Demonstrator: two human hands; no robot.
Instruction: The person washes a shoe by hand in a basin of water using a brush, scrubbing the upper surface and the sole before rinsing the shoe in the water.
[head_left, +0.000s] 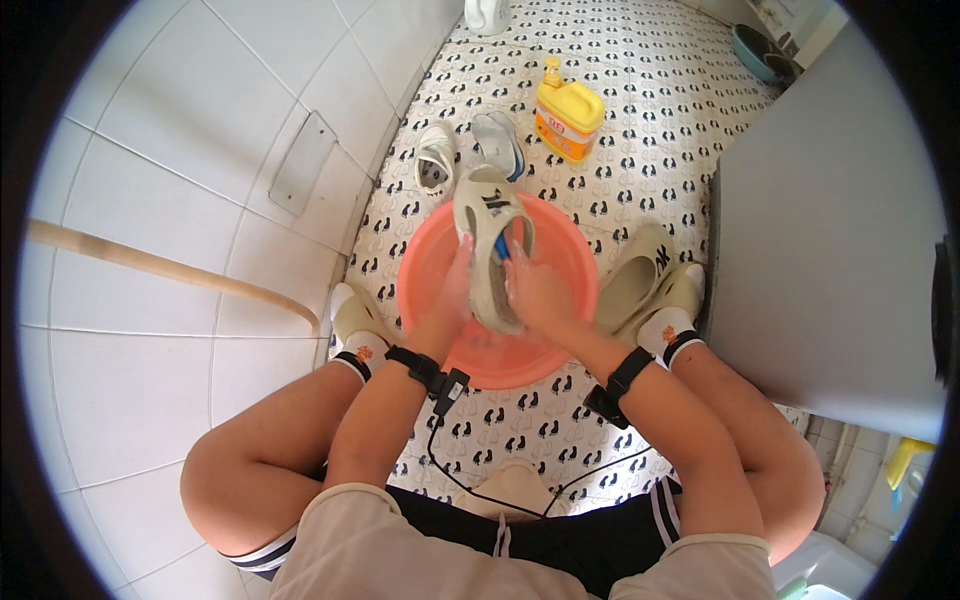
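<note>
A beige slip-on clog (484, 214) with black lettering is held over a coral plastic basin (409, 289), its toe pointing away from me. My left hand (454, 283) grips the clog along its left side. Inside the foot opening, my right hand (544, 294) holds a blue scrubbing tool (502, 246), mostly covered by the fingers and the clog. Cloudy water (499, 352) shows in the basin below. A matching clog (634, 277) rests on the floor right of the basin, beside my right foot.
Beyond the basin stand a white sneaker (435, 161), a grey-blue slipper (499, 142) and a yellow pump bottle (570, 120). A tiled wall (172, 150) and wooden pole (172, 270) lie left. A grey appliance (825, 247) bounds the right. Cabled black straps (420, 367) circle my wrists.
</note>
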